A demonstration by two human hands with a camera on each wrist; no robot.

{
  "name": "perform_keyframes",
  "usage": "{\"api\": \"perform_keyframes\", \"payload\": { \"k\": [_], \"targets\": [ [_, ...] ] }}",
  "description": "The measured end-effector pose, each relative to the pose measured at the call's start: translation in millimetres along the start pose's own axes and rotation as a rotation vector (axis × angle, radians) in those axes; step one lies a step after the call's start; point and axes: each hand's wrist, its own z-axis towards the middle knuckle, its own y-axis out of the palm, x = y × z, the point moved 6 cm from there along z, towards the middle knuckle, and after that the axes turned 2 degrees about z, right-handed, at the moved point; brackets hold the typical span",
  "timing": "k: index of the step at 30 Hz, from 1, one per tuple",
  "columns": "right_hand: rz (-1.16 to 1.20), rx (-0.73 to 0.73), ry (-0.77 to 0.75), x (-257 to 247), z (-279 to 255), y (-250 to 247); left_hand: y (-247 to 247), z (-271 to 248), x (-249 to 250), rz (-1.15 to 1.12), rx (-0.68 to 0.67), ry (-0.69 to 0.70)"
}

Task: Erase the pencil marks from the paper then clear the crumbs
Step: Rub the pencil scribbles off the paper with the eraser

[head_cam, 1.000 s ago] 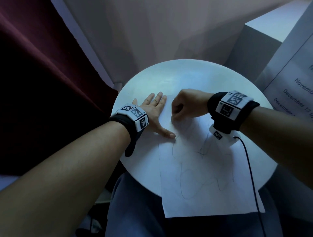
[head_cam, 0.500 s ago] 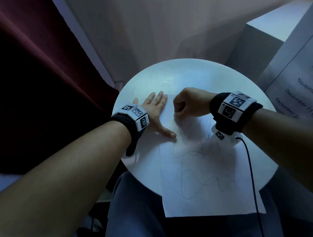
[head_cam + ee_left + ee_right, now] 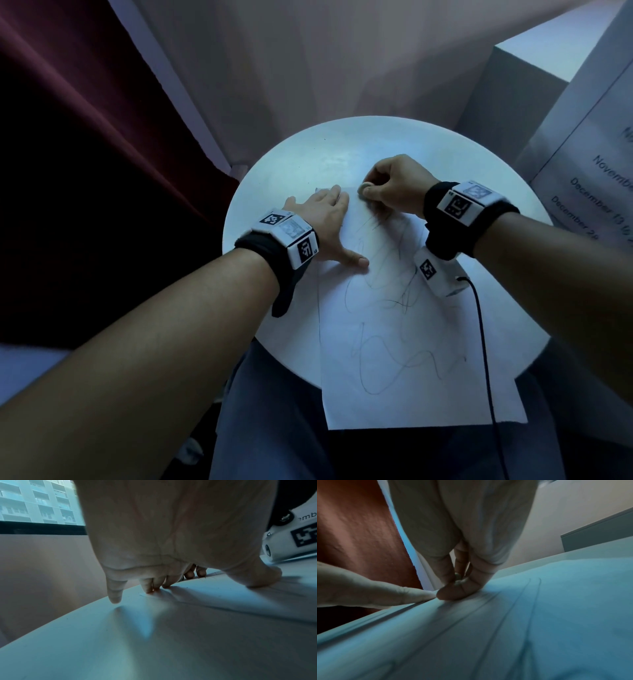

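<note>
Fingers [image 3: 447,573] of the right hand [image 3: 394,186] curl tightly round a small greyish eraser [image 3: 364,189], of which only a rounded edge shows in the head view; in the right wrist view it is a dim sliver [image 3: 458,576] between thumb and fingertips, its shape hard to make out. That hand sits at the far end of the paper [image 3: 404,370], knuckles on the sheet. The left hand [image 3: 322,222] lies flat and spread, straight fingers [image 3: 147,586] pressing the paper's far left corner, thumb on the sheet, the little finger on the bare tabletop [image 3: 274,212]. Pencil marks [image 3: 394,356] loop across the middle and near part of the paper; those under the right hand are hidden. Crumbs are too small to tell apart in this dim light. The paper's near end hangs over the round tabletop's edge above the person's lap. A black cable [image 3: 486,359] runs from the right wrist camera across the sheet and is cut off at the bottom. A printed sheet [image 3: 589,192] at right is cropped, its words only partly readable.
</note>
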Motion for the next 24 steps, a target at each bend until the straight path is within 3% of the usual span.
{"api": "perform_keyframes", "payload": {
  "k": [3,6,8,10,12,15,17,18,22,24],
  "targets": [
    [-0.101,0.011,-0.041,-8,0,2,4,1,-2,-0.032,-0.036,-0.015],
    [-0.198,-0.226,-0.124,-20,-9,12,4,2,-2,-0.029,-0.054,-0.016],
    [-0.165,-0.325,-0.073,-17,-8,9,3,2,-2,-0.032,-0.066,-0.014],
    [-0.145,-0.219,-0.025,-12,0,-4,4,2,-2,-0.041,-0.078,-0.017],
    [-0.200,-0.109,-0.075,-14,0,-10,5,2,-1,-0.046,-0.082,-0.018],
    [-0.353,-0.226,-0.245,-28,-22,14,5,2,0,-0.058,-0.076,-0.010],
    [-0.379,-0.348,-0.266,-29,-32,25,4,2,0,-0.065,-0.074,-0.008],
    [-0.381,-0.340,-0.257,-27,-30,23,5,2,0,-0.064,-0.077,-0.008],
    [-0.320,-0.081,-0.190,-20,-12,-6,6,2,-1,-0.059,-0.086,-0.020],
    [-0.358,-0.166,-0.239,-25,-20,5,6,3,-1,-0.068,-0.081,-0.016]
  ]
}}
